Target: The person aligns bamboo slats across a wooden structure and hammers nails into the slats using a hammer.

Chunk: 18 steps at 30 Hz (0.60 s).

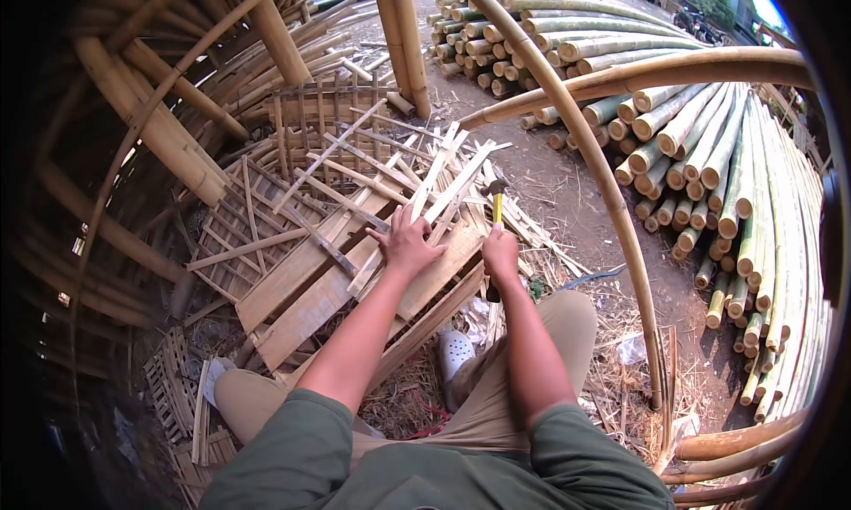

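My left hand [410,244] lies with its fingers spread over pale bamboo strips [452,186] on a low bench of wooden planks [306,311]. To its right, my right hand [501,255] is wrapped round the handle of a hammer [497,200] with a yellow and black grip. The hammer stands upright from the fist, its dark head at the top, beside the planks' right edge. Crossed strips and slatted lattice [257,213] lie just beyond and left of my left hand.
Cut bamboo poles [709,155] are stacked at the right and back. A curved bamboo pole [612,191] arches close on the right. Thick bamboo posts [403,49] stand behind the bench. Shavings and scraps [612,350] litter the ground round my legs.
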Each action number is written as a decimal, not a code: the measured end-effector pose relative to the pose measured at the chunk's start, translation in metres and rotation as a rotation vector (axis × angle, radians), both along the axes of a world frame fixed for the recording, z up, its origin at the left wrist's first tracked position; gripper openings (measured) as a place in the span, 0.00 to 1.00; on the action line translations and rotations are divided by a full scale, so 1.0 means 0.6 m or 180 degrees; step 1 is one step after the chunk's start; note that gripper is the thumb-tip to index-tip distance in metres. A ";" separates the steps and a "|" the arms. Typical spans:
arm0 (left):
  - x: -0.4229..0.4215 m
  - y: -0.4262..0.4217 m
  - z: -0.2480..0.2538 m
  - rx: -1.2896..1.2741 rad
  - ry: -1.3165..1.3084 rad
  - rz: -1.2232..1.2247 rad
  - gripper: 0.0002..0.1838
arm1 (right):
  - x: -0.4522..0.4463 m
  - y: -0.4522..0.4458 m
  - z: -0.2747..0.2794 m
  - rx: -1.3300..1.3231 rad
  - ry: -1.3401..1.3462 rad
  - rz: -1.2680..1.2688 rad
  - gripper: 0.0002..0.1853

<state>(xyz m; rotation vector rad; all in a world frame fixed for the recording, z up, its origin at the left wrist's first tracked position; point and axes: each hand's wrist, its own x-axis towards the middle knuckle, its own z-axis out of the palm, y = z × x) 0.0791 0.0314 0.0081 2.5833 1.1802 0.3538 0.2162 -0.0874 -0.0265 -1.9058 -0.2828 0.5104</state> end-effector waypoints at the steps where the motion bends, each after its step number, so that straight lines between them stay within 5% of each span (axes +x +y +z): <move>1: -0.001 -0.005 0.001 0.0051 0.0063 0.0029 0.20 | -0.001 0.001 -0.008 0.0054 -0.0110 -0.0014 0.27; 5: 0.000 0.021 -0.014 -0.0332 -0.0198 -0.0116 0.20 | -0.001 -0.005 -0.008 0.0252 0.0324 -0.0055 0.26; 10: -0.024 0.058 0.068 -0.0195 -0.0550 -0.0633 0.19 | 0.000 -0.016 0.002 0.0295 0.0342 -0.0109 0.26; 13: -0.051 0.066 0.160 -0.1431 -0.0165 -0.0371 0.17 | 0.005 -0.017 -0.008 0.0419 0.0395 -0.0111 0.26; 14: -0.064 0.103 0.138 -0.0719 -0.0269 -0.0880 0.16 | 0.006 -0.017 -0.009 0.0420 0.0349 -0.0119 0.26; 18: -0.115 0.136 0.176 -0.0908 -0.0209 -0.0842 0.15 | 0.002 -0.020 -0.003 0.0440 0.0314 -0.0041 0.26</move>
